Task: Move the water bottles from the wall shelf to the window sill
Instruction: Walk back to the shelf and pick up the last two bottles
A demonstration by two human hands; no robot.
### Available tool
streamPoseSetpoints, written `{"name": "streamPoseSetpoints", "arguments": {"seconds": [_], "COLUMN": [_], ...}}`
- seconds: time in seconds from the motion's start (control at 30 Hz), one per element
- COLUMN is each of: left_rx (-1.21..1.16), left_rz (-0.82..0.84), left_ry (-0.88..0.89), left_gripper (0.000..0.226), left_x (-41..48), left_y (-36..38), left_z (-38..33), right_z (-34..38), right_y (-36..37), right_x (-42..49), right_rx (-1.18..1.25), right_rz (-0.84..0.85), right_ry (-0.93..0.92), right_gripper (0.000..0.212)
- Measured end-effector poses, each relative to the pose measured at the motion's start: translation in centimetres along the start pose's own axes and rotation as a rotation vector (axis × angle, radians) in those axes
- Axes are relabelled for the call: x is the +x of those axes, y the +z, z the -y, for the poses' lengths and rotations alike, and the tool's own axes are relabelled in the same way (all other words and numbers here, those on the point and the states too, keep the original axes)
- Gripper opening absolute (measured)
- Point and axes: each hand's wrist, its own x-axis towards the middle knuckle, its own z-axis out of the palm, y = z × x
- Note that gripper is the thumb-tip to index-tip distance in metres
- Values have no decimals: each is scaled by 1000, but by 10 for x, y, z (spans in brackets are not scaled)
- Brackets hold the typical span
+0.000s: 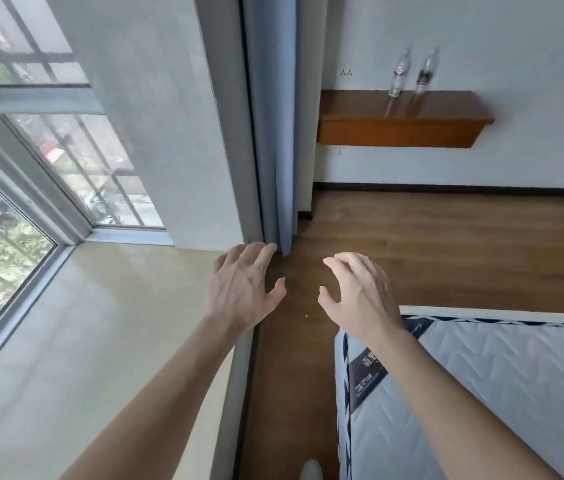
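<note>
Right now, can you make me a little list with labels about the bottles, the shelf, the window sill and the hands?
water bottles: two, clear, upright, side by side
wall shelf: wooden, holds both bottles
window sill: pale and glossy, no bottles on it
left hand: open, holds nothing
right hand: open, holds nothing
mattress: white quilted, under right arm

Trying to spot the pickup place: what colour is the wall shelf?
Orange-brown wood; the wall shelf shows best in the head view.
</note>
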Motion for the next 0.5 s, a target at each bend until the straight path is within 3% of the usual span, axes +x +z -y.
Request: {"name": "streamPoseSetpoints", "arguments": {"seconds": [0.5], "left_rx": [35], "left_rz": [-9], "left_ry": [130], "left_gripper": [58], "left_x": [200], "left_y": [56], "left_z": [-11], "right_z": [-92], "right_y": [45], "right_x": [157], "right_rx": [-65], "right_rz": [-10], "right_ry": [114], "right_gripper": [43]}}
